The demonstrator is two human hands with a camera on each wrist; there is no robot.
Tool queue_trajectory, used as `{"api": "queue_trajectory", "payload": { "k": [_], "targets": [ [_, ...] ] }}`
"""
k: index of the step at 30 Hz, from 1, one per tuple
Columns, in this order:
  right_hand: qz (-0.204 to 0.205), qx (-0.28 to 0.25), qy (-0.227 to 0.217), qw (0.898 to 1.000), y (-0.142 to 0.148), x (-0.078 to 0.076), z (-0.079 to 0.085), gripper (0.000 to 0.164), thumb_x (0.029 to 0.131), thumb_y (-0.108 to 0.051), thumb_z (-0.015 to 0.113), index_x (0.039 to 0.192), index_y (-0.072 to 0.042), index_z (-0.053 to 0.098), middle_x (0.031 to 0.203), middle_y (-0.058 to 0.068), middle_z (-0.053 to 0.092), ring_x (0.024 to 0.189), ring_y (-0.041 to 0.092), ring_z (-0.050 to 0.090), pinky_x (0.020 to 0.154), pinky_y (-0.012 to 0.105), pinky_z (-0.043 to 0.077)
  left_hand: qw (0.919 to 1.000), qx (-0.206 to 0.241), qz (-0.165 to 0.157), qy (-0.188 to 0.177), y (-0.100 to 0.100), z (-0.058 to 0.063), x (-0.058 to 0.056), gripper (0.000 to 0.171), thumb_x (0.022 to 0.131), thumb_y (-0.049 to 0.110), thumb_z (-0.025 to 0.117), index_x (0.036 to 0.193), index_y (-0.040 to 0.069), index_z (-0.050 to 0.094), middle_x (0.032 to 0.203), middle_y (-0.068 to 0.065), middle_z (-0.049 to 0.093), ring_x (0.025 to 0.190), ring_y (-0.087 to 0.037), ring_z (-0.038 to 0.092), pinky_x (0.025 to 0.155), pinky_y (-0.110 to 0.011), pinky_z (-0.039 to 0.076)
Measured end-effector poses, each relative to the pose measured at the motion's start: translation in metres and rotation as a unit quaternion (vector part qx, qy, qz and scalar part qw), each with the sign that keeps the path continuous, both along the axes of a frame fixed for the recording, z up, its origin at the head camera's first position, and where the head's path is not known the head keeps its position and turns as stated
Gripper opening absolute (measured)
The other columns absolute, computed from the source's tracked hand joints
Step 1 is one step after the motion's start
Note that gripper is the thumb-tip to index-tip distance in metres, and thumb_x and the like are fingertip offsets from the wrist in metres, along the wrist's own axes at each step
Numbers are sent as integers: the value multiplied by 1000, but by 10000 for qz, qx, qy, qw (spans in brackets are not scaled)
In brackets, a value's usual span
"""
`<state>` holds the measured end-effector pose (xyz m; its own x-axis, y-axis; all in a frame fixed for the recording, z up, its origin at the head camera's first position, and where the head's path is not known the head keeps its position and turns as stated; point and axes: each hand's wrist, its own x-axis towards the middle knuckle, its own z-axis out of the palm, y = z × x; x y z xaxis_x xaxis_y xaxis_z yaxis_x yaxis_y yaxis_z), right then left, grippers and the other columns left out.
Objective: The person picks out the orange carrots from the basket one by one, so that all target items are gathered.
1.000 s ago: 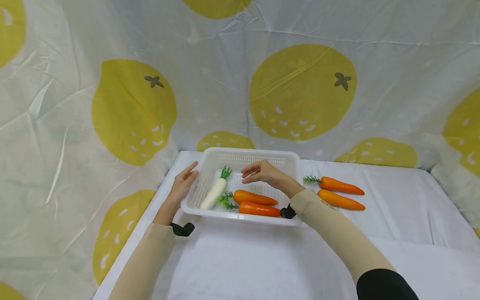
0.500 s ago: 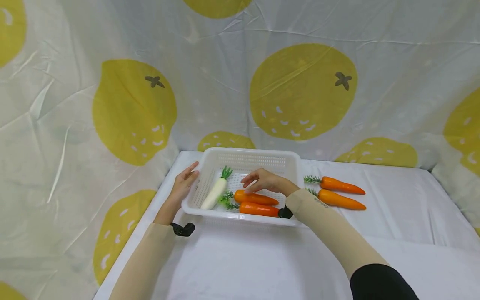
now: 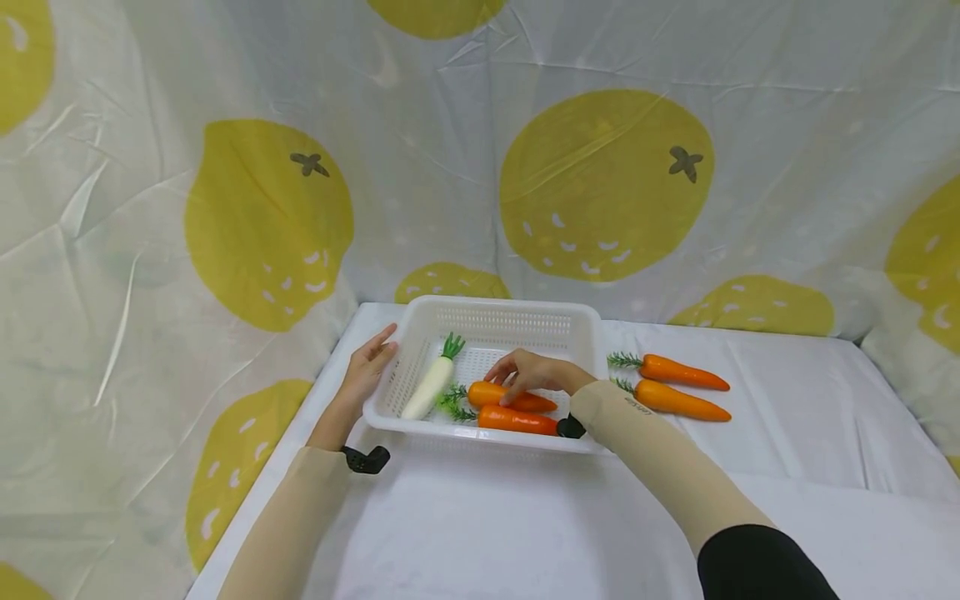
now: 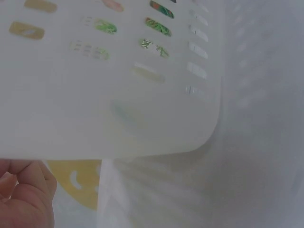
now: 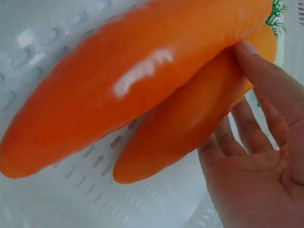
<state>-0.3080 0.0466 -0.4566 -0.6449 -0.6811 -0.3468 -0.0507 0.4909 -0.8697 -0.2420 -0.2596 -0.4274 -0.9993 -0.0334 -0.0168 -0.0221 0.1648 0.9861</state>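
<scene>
A white perforated plastic basket (image 3: 498, 443) holds a white radish (image 3: 430, 387) with a green top and two carrots. My right hand (image 3: 536, 371) reaches into it and grips the paler orange carrot (image 3: 536, 402). In the right wrist view its thumb lies between that carrot (image 5: 175, 123) and the redder carrot (image 5: 118, 80), with the other fingers on the far side. The redder carrot (image 3: 517, 419) lies along the near wall. At the basket's left end, my left hand (image 3: 362, 375) stays against or close beside the rim with fingers extended; contact is hard to tell.
Two more carrots, one (image 3: 686, 372) behind the other (image 3: 682, 401), lie on the white tablecloth (image 3: 510, 517) right of the basket. A lemon-print curtain (image 3: 420, 167) hangs behind the table and along its left side.
My right hand has lowered from above the basket's middle onto the paler carrot, and its thumb and fingers have closed around it. The left hand and the basket have stayed in place.
</scene>
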Motion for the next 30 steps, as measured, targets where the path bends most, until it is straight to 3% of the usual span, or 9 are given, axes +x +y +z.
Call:
{"api": "queue_trajectory", "payload": {
  "k": [8,12,22,30],
  "targets": [
    [204,-91,172,9996,2,1,2,44,84,3,76,126,2,65,108,13,66,96,22,60,88,31,52,9998,30,106,169,-9,-26,-14,51,105,22,53,153,9,41,115,-6,62,93,-2,56,81,-15,45],
    [263,-112,316,9991,3,1,3,44,84,3,75,127,2,65,109,12,67,101,24,59,92,32,50,9995,-80,111,299,-9,-27,-14,51,105,22,52,153,8,40,115,-5,63,92,-1,56,81,-15,45],
    [41,-206,366,9991,5,-2,6,46,84,-2,76,129,-6,68,118,4,66,116,27,53,104,41,42,9997,-104,118,205,-8,-26,-12,52,105,25,53,153,11,40,111,-1,60,93,-3,54,80,-16,45],
    [-125,-441,430,9980,1,-1,16,46,83,-2,76,128,-6,68,120,5,66,116,26,54,102,39,43,9998,-122,141,54,-10,-26,-13,52,105,24,52,154,12,39,123,-12,58,95,-4,55,81,-16,45]
  ]
}}
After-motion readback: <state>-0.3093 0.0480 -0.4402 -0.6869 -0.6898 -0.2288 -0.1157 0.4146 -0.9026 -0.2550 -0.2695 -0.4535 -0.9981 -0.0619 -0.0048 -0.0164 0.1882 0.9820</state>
